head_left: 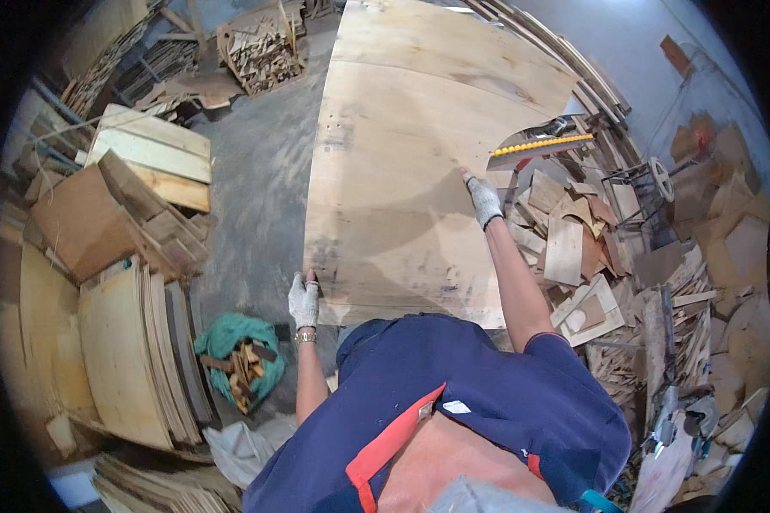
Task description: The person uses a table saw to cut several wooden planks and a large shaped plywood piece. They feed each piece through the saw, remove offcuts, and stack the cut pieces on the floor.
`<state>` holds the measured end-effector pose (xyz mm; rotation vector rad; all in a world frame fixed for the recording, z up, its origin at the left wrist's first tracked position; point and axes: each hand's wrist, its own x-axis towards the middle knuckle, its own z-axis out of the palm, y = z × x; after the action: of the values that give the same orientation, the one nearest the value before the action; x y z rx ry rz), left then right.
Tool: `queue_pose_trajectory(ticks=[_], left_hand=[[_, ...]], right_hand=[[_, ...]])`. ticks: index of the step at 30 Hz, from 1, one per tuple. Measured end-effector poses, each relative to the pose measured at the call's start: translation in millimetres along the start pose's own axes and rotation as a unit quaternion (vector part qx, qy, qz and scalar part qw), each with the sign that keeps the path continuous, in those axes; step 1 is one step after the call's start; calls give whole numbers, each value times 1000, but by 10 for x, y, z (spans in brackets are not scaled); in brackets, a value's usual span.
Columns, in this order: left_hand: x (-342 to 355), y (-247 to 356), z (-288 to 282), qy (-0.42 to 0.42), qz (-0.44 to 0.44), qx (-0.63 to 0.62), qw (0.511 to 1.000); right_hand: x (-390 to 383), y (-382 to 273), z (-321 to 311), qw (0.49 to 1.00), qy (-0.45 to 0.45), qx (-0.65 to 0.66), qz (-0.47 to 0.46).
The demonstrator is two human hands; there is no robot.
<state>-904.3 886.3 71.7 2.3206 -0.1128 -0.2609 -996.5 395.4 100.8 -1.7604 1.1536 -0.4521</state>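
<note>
A large plywood sheet [393, 179] stretches away in front of me, pale, with dark stains and a curved cut-out in its right edge. My left hand [303, 299], in a grey-white fingerless-tipped glove, grips the sheet's left edge near the close corner, thumb on top. Farther off, my right hand [485, 201], gloved the same way, holds the right edge just nearer than the curve, its other fingers hidden under the sheet. Just past that hand, a strip with a row of yellow beads or rollers [543, 147] shows beside the cut-out.
Scrap boards [565, 248] pile up at the right. Leaning plywood panels [124, 350] stand at the left, near a green sack of wood offcuts [244, 363]. A crate of scraps [261, 56] sits far back on the grey floor [252, 179]. A spoked handwheel [660, 179] is at the far right.
</note>
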Motion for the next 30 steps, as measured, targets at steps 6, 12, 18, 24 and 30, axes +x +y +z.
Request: queue_pose_trajectory(ticks=[6, 12, 18, 24, 30], left_hand=[[2178, 180, -44, 10, 80, 18, 997], [3674, 845, -228, -35, 109, -30, 993], [5144, 1384, 229, -117, 190, -4, 975], [6400, 2144, 1118, -159, 302, 60, 938], [7495, 2948, 1961, -296, 321, 202, 877]], right_hand=[[1013, -475, 1099, 994, 50, -91, 16], [1712, -1234, 1474, 990, 125, -44, 48], [2047, -1334, 1743, 958, 265, 109, 22], [2656, -775, 2079, 924, 372, 51, 67], [3295, -527, 2179, 928, 314, 10, 203]])
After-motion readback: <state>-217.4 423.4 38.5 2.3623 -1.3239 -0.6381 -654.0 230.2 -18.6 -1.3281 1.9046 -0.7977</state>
